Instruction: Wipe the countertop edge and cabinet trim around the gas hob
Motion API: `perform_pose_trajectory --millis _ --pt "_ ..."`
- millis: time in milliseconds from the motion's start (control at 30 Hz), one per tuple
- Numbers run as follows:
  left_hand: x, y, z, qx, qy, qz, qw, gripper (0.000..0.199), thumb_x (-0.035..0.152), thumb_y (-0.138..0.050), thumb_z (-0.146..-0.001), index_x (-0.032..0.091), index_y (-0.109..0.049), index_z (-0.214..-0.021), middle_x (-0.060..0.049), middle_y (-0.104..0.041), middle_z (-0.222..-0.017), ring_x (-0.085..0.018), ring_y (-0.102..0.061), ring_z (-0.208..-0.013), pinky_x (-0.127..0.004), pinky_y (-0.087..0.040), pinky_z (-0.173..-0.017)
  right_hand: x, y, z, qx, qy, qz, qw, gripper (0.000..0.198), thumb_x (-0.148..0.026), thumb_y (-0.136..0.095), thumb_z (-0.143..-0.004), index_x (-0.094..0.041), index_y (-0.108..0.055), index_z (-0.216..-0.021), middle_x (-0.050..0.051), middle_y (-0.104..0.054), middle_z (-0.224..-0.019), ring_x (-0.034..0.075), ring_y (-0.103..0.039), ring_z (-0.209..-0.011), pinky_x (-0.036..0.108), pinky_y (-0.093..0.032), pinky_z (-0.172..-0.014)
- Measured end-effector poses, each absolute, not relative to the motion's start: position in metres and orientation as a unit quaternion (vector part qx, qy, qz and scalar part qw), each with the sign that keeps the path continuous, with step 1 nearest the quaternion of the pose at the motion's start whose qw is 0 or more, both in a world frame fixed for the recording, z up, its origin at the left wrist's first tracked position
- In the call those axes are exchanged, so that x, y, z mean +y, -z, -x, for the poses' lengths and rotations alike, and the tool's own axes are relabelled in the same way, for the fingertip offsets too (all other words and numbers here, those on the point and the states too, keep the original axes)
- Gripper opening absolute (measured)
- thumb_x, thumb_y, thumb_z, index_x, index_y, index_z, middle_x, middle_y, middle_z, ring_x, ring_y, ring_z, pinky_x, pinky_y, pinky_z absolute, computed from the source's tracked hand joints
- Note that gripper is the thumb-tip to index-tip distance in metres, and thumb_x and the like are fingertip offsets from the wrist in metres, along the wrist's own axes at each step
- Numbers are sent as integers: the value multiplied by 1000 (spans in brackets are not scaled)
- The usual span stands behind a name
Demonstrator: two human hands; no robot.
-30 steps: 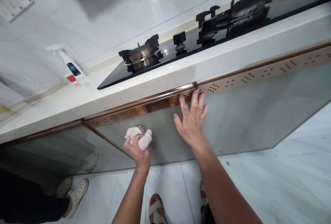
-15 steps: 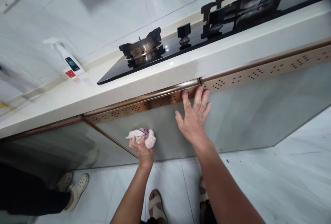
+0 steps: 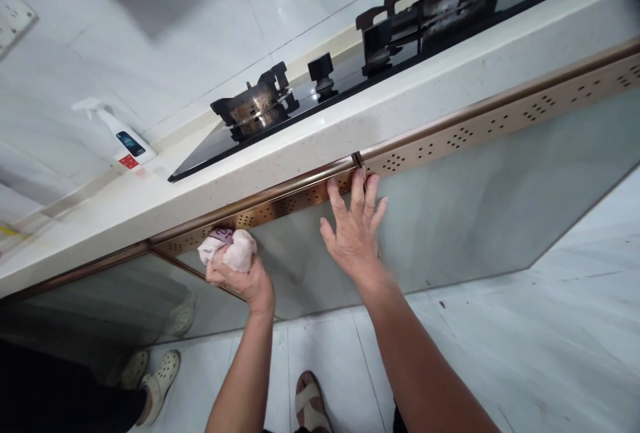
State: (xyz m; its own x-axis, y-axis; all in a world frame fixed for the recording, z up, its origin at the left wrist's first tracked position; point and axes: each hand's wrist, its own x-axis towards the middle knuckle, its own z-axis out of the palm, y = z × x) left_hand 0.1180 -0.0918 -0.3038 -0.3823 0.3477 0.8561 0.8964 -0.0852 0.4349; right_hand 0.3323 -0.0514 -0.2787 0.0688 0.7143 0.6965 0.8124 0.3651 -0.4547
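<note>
My left hand (image 3: 245,286) is closed round a bunched pale pink cloth (image 3: 241,251) with a purple patch. The cloth is up against the upper left part of a grey-green cabinet door (image 3: 300,253), at its copper-coloured perforated strip (image 3: 273,212). Fingers spread, my right hand (image 3: 354,226) rests with its tips on that strip, near the gap between two doors. It holds nothing. The palm side of both hands is hidden.
Above the doors runs a white countertop (image 3: 220,186) with a black gas stove (image 3: 200,161). A white spray bottle (image 3: 125,136) stands by the tiled wall. At the lower left are another person's dark trouser leg (image 3: 65,393) and cream clogs (image 3: 163,380).
My left hand has moved the cloth up and to the left, from the middle of the door panel to the perforated strip. My right hand stays at the gap. The view has shifted slightly.
</note>
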Motion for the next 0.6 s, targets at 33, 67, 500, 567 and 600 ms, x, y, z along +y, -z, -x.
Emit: perform_pose_trajectory --millis 33,67,500,567,600 --pt "-92 307 -128 -634 529 497 268 48 22 -59 -91 21 -44 -136 -16 -30 -137 -36 -31 -137 -67 -28 -117 -52 278 -332 -681 53 561 467 100 -28 -55 -92 -31 13 -165 16 11 -172 45 0 -157 78 -20 -112" --pt "-93 314 -140 -634 515 502 284 44 21 -62 -89 21 -51 -131 -15 -33 -134 -37 -31 -136 -68 -27 -116 -52 278 -332 -682 53 561 467 100 -28 -55 -92 -31 14 -165 15 12 -172 45 1 -157 78 -21 -112" --pt "-110 397 -181 -577 378 695 205 37 10 -64 -78 26 -73 -110 -14 -54 -118 -34 -57 -108 -53 -53 -92 -50 279 -336 -686 58 565 455 100 -21 -51 -92 -35 19 -163 13 14 -172 44 1 -157 78 -21 -113" --pt "-113 373 -160 -596 422 643 229 35 14 -65 -79 22 -70 -113 -14 -51 -119 -35 -54 -114 -56 -50 -97 -50 278 -336 -688 54 563 455 99 -23 -51 -93 -34 18 -163 14 14 -172 45 2 -157 78 -20 -112" --pt "-113 357 -151 -599 455 612 242 34 17 -66 -79 21 -68 -114 -13 -49 -120 -35 -52 -117 -57 -47 -102 -51 278 -336 -689 51 561 456 98 -24 -51 -93 -34 17 -163 14 13 -172 45 2 -157 79 -20 -112"
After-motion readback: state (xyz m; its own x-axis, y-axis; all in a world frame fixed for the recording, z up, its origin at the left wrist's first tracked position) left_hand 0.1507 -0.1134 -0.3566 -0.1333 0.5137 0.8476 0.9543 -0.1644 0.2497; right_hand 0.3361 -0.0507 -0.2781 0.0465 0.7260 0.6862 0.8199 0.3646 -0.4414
